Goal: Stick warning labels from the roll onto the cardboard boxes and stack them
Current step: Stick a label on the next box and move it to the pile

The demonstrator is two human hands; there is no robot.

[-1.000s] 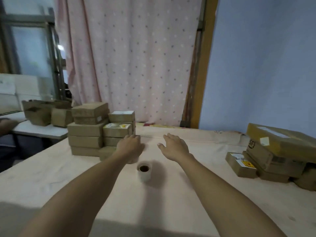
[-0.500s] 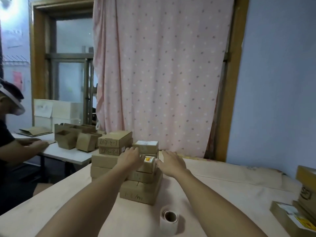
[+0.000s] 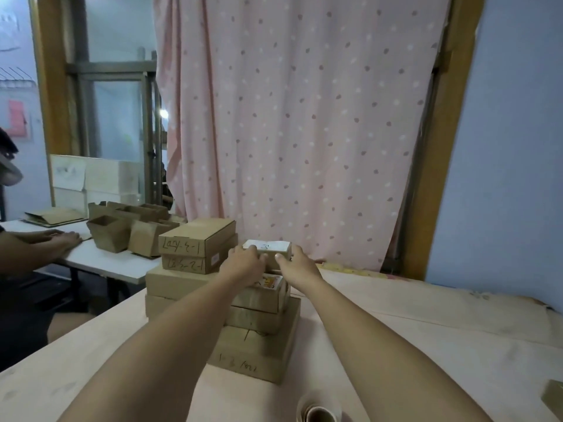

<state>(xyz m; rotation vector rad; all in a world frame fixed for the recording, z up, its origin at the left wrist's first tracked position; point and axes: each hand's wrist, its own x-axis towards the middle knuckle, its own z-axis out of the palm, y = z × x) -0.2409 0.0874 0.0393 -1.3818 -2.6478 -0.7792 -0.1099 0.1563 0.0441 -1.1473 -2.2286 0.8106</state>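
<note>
Left grip (image 3: 246, 264) and right grip (image 3: 294, 266) clasp the ends of a small white-topped box (image 3: 268, 246) atop the cardboard stack (image 3: 256, 345) on the tabletop (image 3: 426, 360); the label roll (image 3: 318, 414) sits nearer, at the view's bottom edge.

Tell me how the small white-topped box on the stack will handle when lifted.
The small box is probably stiff: its edges look square between the left hand and right hand. Likely light, being the smallest on the stack. Flat-sided, it should not roll, but perched on top it could slide if nudged.
</note>
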